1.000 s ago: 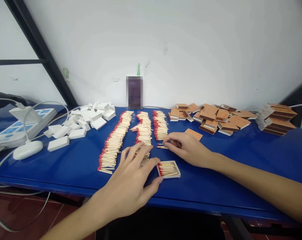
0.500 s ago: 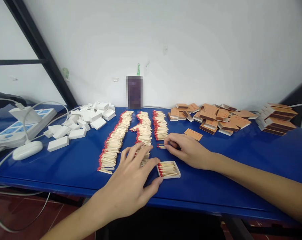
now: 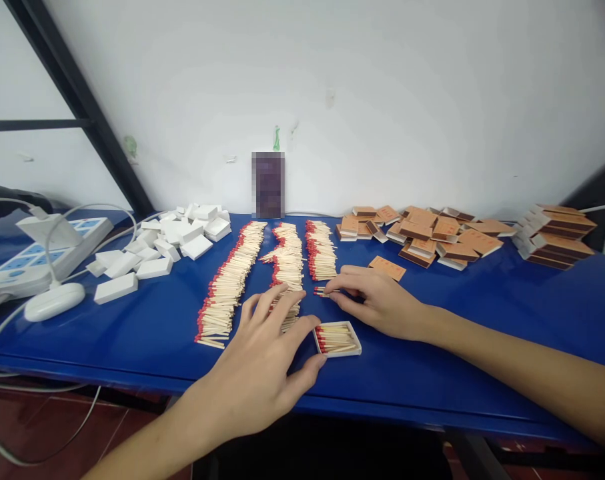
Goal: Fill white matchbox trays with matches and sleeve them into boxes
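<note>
My left hand (image 3: 265, 357) steadies a white matchbox tray (image 3: 358, 348) at its left corners between thumb and index finger, the other fingers spread over the middle row of matches (image 3: 288, 257). Red-tipped matches (image 3: 338, 339) lie side by side in the tray, heads to the left. Just behind it, my right hand (image 3: 375, 300) pinches a few loose matches (image 3: 320, 292) between thumb and fingers; their red heads stick out to the left. Beyond these lies a shorter row of matches (image 3: 322, 250). A long row of matches (image 3: 229, 283) runs to the left of my left hand.
White empty trays (image 3: 182, 233) are heaped at the back left, near a power strip (image 3: 89, 233) with cables. Brown matchbox sleeves (image 3: 422, 227) form a pile at the back right, with stacked matchboxes (image 3: 557, 237) farther right. One sleeve (image 3: 388, 269) lies behind my right hand.
My right fingers have shifted slightly on the loose matches, with the index finger now reaching farther left over them. The left hand and tray stay in place.
</note>
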Demonstrator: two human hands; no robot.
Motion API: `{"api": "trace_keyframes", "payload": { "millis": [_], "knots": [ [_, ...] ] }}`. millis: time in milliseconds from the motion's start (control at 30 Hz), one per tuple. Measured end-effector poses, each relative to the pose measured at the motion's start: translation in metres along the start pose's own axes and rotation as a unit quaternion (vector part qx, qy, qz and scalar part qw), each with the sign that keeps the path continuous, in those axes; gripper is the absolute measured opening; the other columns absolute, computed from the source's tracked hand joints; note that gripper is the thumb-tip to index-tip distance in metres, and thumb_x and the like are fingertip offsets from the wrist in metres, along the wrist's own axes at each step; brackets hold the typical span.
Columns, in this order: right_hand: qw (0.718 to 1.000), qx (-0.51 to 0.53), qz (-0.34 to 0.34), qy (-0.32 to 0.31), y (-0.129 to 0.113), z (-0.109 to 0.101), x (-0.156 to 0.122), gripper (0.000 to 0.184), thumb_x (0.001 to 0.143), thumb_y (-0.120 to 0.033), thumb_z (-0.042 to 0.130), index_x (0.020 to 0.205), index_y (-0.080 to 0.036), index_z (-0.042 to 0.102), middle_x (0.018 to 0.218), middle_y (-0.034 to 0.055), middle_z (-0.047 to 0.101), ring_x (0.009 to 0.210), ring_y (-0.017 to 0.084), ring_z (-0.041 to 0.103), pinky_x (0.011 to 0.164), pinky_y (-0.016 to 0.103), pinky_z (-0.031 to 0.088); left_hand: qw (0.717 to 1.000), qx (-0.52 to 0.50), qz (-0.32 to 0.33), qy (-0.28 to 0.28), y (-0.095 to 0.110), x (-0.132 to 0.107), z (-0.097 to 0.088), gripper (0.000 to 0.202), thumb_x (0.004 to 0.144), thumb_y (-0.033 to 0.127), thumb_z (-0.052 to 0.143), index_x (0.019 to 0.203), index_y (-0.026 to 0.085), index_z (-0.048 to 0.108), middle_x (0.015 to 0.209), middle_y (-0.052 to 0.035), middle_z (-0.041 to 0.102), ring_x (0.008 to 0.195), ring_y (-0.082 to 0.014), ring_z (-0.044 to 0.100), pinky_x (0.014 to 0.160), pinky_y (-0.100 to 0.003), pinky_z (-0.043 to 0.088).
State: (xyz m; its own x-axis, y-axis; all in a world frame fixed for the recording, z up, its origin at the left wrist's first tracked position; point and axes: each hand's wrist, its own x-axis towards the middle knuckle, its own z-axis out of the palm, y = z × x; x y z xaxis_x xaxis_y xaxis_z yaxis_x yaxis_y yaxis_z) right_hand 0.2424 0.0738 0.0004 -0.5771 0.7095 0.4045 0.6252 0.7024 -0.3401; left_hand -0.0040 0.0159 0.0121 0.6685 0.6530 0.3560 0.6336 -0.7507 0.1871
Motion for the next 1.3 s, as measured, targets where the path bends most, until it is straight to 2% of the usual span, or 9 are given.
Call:
{"api": "trace_keyframes", "payload": {
  "millis": [133,333,567,833,1300],
  "knots": [
    [1.0,-0.003,-0.02,0.002,-0.0021,0.0002,-0.0013,0.026,0.097,-0.022,0.05,0.105,-0.018,0.074,0.078,0.004,0.062,0.067,0.014,0.056,0.061,0.026,0.041,1.0,-0.001,-0.004,-0.009,-0.0001,-0.0001,-0.0004,0.028,0.097,0.034,0.055,0.121,0.023,0.064,0.143,-0.0117,0.05,0.135,-0.0355,0.038,0.108,-0.058,0.037],
    [0.999,-0.001,-0.017,0.041,-0.0011,0.0019,-0.0029,0.021,0.092,-0.022,0.056,0.093,-0.017,0.076,0.076,0.0036,0.059,0.063,0.013,0.053,0.057,0.026,0.041,1.0,-0.003,-0.005,-0.015,-0.0004,-0.0004,-0.0004,0.028,0.098,0.034,0.054,0.121,0.023,0.062,0.144,-0.0115,0.049,0.136,-0.035,0.037,0.109,-0.058,0.036],
    [0.999,0.009,-0.026,0.021,-0.0006,0.0015,-0.0036,0.021,0.093,-0.021,0.057,0.094,-0.017,0.078,0.074,0.0028,0.057,0.061,0.012,0.051,0.055,0.025,0.039,1.0,-0.009,-0.008,-0.026,-0.0009,-0.0001,-0.0004,0.029,0.099,0.036,0.053,0.122,0.022,0.062,0.145,-0.0121,0.047,0.137,-0.0345,0.034,0.109,-0.057,0.036],
    [0.999,0.009,-0.044,0.013,0.0001,0.0025,-0.0031,0.025,0.096,-0.02,0.054,0.108,-0.019,0.076,0.076,0.0035,0.06,0.065,0.013,0.055,0.058,0.025,0.041,0.999,-0.011,-0.013,-0.035,-0.0006,-0.0003,-0.001,0.03,0.099,0.038,0.052,0.123,0.022,0.061,0.146,-0.0112,0.046,0.138,-0.034,0.033,0.11,-0.056,0.036],
    [1.0,0.005,-0.015,0.01,0.0038,0.0034,-0.0033,0.027,0.098,-0.024,0.052,0.112,-0.018,0.075,0.078,0.0045,0.06,0.069,0.015,0.057,0.059,0.026,0.042,0.999,-0.014,-0.01,-0.034,-0.0016,-0.0011,-0.0009,0.031,0.099,0.038,0.051,0.124,0.022,0.061,0.147,-0.0113,0.046,0.138,-0.0337,0.032,0.11,-0.055,0.036]
  ]
}}
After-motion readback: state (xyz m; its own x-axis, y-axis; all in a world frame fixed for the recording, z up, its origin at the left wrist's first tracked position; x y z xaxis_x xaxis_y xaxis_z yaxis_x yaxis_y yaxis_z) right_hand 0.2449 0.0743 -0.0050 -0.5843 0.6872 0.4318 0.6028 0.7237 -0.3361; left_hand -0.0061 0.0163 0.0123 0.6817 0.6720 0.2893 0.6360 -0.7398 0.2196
